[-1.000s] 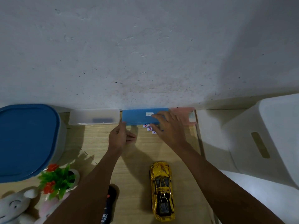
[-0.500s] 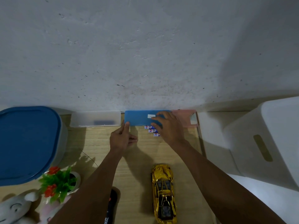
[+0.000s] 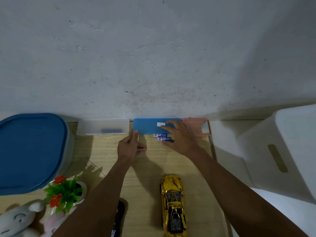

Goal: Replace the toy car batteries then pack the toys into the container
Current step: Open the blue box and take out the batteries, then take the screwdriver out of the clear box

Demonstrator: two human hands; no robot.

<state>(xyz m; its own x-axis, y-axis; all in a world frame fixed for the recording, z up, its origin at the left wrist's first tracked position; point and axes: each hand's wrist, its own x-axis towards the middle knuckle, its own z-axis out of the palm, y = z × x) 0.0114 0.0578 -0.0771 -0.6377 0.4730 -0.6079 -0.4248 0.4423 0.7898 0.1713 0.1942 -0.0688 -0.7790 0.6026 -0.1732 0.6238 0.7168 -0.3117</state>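
Note:
A flat blue case (image 3: 147,126) stands against the wall at the back of the wooden table (image 3: 106,151). My left hand (image 3: 130,147) holds its left lower corner with the thumb on the edge. My right hand (image 3: 179,136) lies over its right end, fingers spread and touching the case beside a white label. Blue-and-white batteries (image 3: 162,137) lie just below the case, partly under my right hand. The gold toy car (image 3: 173,204) sits near the front. A black remote control (image 3: 118,218) lies partly hidden under my left forearm.
A large container with a blue lid (image 3: 29,151) stands at the left. A frosted clear case (image 3: 103,126) and a pink case (image 3: 203,127) flank the blue one. A potted plant (image 3: 65,192) and plush toys (image 3: 18,219) are front left. A white box (image 3: 280,147) is right.
Both hands have stayed on the blue case. More of the batteries shows below the case than one second ago, as my right hand has shifted a little.

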